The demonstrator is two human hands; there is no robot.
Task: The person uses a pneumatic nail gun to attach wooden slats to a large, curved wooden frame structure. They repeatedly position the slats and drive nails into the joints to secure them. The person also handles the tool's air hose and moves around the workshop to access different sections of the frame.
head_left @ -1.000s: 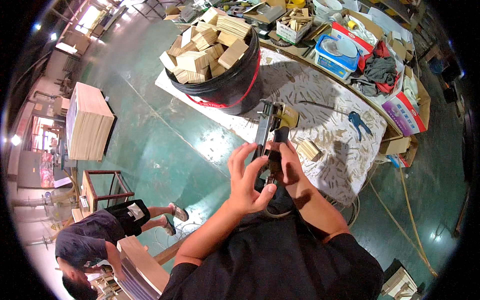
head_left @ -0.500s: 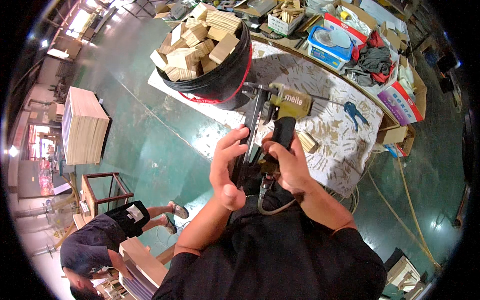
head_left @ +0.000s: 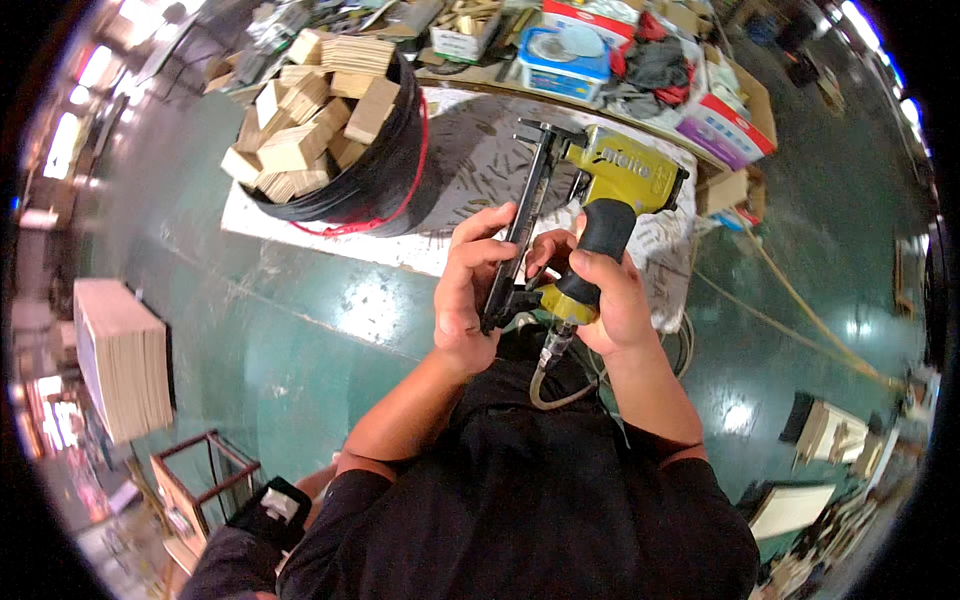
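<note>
A yellow pneumatic staple gun (head_left: 625,165) with a black grip and a long black magazine is held up in front of my body. My right hand (head_left: 618,305) wraps round the black grip, thumb across its near side. Against the black magazine (head_left: 522,225) rests my left hand (head_left: 472,290), its fingers bent round the outer edge and its palm near the lower end. An air hose (head_left: 545,388) runs from the fitting under the grip. The gun's head points up and away, over a white, marked table top (head_left: 470,135).
A black bucket (head_left: 375,190) heaped with wood blocks (head_left: 310,120) stands on the table's left. Behind are a blue-lidded tub (head_left: 565,65), dark cloths (head_left: 650,65) and cartons (head_left: 730,125). A person (head_left: 235,550) is at lower left, near a stack of boards (head_left: 125,360).
The staple gun has turned and come up, showing more of its yellow side. My left fingers have curled in along the magazine. The whole view has swung, shifting the bucket and table leftward.
</note>
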